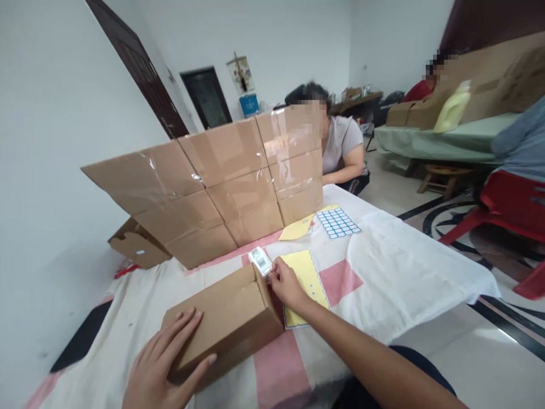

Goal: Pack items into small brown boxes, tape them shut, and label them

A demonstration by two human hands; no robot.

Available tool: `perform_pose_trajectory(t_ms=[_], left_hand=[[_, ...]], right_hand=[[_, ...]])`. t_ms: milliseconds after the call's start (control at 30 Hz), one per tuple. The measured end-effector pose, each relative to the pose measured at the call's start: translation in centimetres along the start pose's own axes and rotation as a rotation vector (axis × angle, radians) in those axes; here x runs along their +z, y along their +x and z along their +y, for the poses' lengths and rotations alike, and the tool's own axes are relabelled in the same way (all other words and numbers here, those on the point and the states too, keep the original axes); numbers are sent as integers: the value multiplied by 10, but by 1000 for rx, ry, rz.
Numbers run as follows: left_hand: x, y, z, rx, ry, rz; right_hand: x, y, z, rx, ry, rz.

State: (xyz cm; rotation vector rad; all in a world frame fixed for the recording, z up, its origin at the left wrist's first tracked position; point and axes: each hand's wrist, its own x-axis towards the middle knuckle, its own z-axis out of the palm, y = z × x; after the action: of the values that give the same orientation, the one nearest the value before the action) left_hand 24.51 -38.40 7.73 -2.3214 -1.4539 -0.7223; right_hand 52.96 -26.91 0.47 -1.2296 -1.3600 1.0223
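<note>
Item: white device with a small display, just past the far end of your cardboard box; long axis, eleven to five o'clock, twelve being straight ahead of you. 
Right hand: the nearer one. Fingers drawn narrow at the device's near corner, its body at ten to eleven o'clock from your fingertips; whether they pinch anything, cannot tell. 
Left hand: well apart, at eight o'clock from the device. Fingers spread on the box top, thumb against your side of it. 
Box: long axis, eight to two o'clock. 
Yellow sheet: partly under your right hand.
</note>
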Motion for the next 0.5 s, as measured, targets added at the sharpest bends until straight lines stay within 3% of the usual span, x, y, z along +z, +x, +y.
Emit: perform_pose_trajectory(t_ms=[267,400,500], left_hand=[[8,5,-8,27,70,40],[3,2,-5,103,109,57],[-11,5,4,112,156,8]], right_hand=[[3,8,4,-29,127,75],[-17,9,-22,-81,238,94],[-36,-3,-52,-179,376,91]])
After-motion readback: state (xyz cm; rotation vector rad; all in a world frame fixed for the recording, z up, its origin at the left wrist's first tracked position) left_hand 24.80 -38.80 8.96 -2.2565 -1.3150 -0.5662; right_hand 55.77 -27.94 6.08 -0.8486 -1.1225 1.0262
